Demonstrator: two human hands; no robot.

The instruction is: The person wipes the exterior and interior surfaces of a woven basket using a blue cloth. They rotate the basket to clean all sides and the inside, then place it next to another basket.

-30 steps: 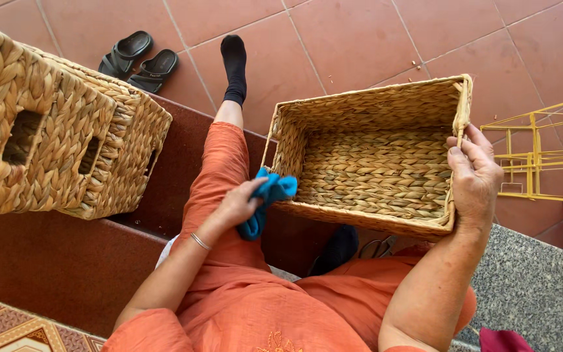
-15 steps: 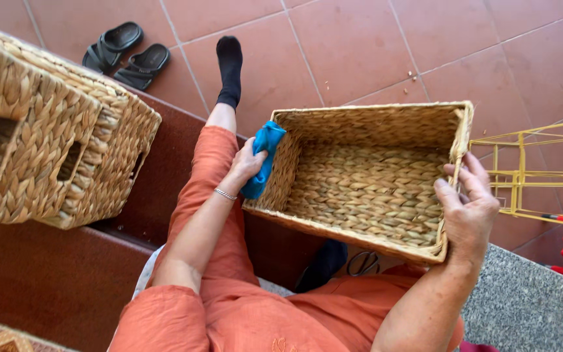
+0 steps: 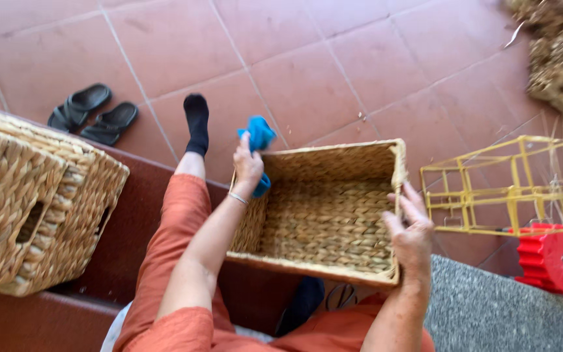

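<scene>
Holding one basket [image 3: 324,221], one cloth [image 3: 259,133].

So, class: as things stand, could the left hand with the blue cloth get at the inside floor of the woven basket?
Probably yes. The left hand holds the blue cloth at the woven basket rim; the top is open, nothing lies inside, and the right hand grips only the opposite side.
</scene>
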